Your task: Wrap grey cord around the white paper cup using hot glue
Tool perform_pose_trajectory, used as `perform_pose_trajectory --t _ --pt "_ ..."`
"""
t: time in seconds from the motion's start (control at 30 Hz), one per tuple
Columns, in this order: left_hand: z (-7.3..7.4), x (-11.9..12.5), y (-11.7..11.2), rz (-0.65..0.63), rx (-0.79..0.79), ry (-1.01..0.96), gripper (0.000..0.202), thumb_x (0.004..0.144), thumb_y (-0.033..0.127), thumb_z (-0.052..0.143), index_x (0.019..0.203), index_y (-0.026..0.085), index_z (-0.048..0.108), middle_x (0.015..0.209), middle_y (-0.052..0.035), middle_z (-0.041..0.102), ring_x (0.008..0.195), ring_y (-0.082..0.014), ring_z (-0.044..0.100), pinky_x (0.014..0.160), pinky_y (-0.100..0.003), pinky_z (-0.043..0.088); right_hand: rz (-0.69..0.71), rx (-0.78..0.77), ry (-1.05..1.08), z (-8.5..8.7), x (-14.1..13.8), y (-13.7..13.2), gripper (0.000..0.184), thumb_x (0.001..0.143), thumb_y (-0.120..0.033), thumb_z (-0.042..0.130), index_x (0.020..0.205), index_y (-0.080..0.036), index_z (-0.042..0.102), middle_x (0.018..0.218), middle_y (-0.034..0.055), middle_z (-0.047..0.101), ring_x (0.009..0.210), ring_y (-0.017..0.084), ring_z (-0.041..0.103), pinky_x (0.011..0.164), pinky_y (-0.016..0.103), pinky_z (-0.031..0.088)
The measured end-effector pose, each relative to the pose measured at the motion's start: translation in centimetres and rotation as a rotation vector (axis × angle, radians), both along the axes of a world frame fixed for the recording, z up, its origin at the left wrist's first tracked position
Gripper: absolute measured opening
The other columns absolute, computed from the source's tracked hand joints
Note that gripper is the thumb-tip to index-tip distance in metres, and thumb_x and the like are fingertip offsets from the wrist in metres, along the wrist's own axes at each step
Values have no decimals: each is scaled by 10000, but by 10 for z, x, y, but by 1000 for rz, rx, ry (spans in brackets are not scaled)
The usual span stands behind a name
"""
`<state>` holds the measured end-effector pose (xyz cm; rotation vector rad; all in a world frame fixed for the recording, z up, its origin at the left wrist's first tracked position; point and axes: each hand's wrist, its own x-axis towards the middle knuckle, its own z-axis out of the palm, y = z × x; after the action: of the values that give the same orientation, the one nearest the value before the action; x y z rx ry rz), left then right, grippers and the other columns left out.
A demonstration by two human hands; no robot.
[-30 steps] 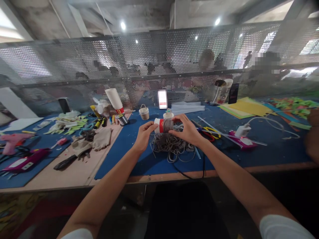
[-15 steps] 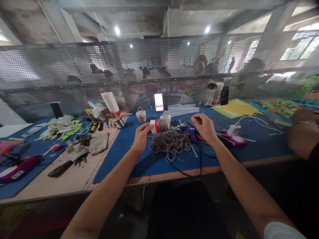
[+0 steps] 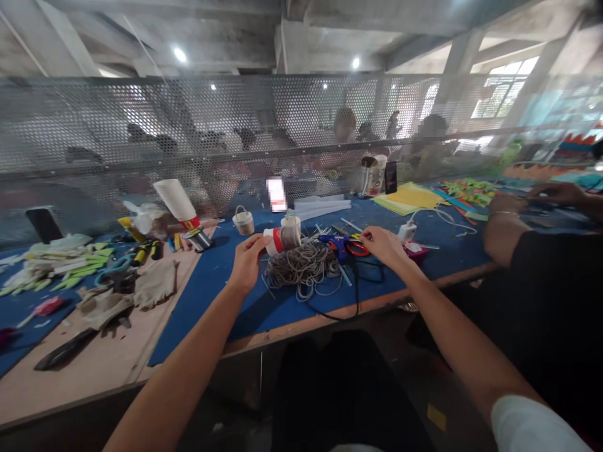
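My left hand (image 3: pixel 247 260) grips the open end of a white paper cup (image 3: pixel 281 239) with a red band, lying sideways and partly wound with grey cord. Below the cup lies a loose pile of grey cord (image 3: pixel 301 269) on the blue mat (image 3: pixel 377 276). My right hand (image 3: pixel 384 245) rests over the red handles of scissors (image 3: pixel 357 246), right beside a blue glue gun (image 3: pixel 335 242); its fingers are curled, and I cannot tell whether they grip the handles.
A perforated metal screen (image 3: pixel 235 138) runs along the table's far edge, with people behind it. A co-worker's arms (image 3: pixel 509 216) work at the right. A small basket (image 3: pixel 244 220), tilted paper cup stack (image 3: pixel 178 202), cloth pieces (image 3: pixel 151 285), yellow sheets (image 3: pixel 409 198) and a black cable (image 3: pixel 353 301) lie around.
My right hand left the cup and cord and moved right to the scissors and glue gun. My left hand kept hold of the cup. The view swung rightward.
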<state>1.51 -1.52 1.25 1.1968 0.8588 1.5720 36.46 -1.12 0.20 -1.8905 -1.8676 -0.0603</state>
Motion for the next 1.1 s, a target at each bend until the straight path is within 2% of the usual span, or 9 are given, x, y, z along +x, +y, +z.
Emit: perform_pose_trajectory --t 0.1,0.2,0.33,0.53,0.77,0.83,0.93,1.03,1.1 --pt "1 1 -1 5 6 13 203 659 323 808 717 155 710 692 8 626 636 -114 532 632 -225 439 35 -83 35 -3 -9 5 262 928 -401 539 986 -224 723 1009 78 757 938 231 685 748 280 435" --pt "2 0 -1 3 7 16 221 660 338 802 672 154 679 666 15 603 609 -104 515 627 -225 436 78 -225 63 -1 -26 13 454 938 -583 470 907 -221 742 911 85 762 883 231 695 712 271 433" --pt "2 0 -3 -3 17 1 230 662 345 798 679 153 672 652 21 583 608 -104 515 640 -227 446 16 -352 7 1 -45 23 612 886 -726 434 836 -201 745 853 115 755 845 248 699 698 289 445" --pt "0 -1 -4 -37 46 28 235 693 368 772 692 158 667 669 19 582 612 -103 502 631 -225 434 -13 -315 -33 -2 -54 28 572 833 -704 523 698 -187 728 736 125 728 758 256 702 645 300 465" --pt "2 -1 -5 -18 42 61 242 698 381 759 674 160 662 657 25 570 592 -94 480 600 -218 406 -57 -205 164 -5 -44 23 541 840 -630 518 525 -208 639 490 50 601 586 217 647 551 279 416" --pt "0 -1 -4 -17 39 73 242 704 383 757 689 157 673 664 20 582 597 -97 487 607 -223 412 -49 -112 321 -5 -39 21 535 812 -643 556 507 -208 614 434 26 542 556 214 630 520 273 409" --pt "-4 -2 -1 -24 36 80 248 717 391 754 738 151 699 701 6 618 624 -109 517 639 -233 435 46 7 822 -4 -41 15 465 748 -642 662 653 -186 660 496 11 593 546 205 632 493 276 461" --pt "-6 -3 0 -3 54 99 251 738 394 747 778 148 716 721 -2 633 645 -115 528 661 -238 442 280 -30 1374 4 -53 8 400 708 -559 770 832 -192 670 688 23 703 599 178 668 531 280 553" --pt "-6 -3 -1 28 89 139 240 761 390 734 765 151 710 709 1 622 650 -117 519 665 -237 435 365 -91 1563 11 -63 4 370 695 -499 814 837 -199 652 706 6 696 592 142 659 522 247 571"
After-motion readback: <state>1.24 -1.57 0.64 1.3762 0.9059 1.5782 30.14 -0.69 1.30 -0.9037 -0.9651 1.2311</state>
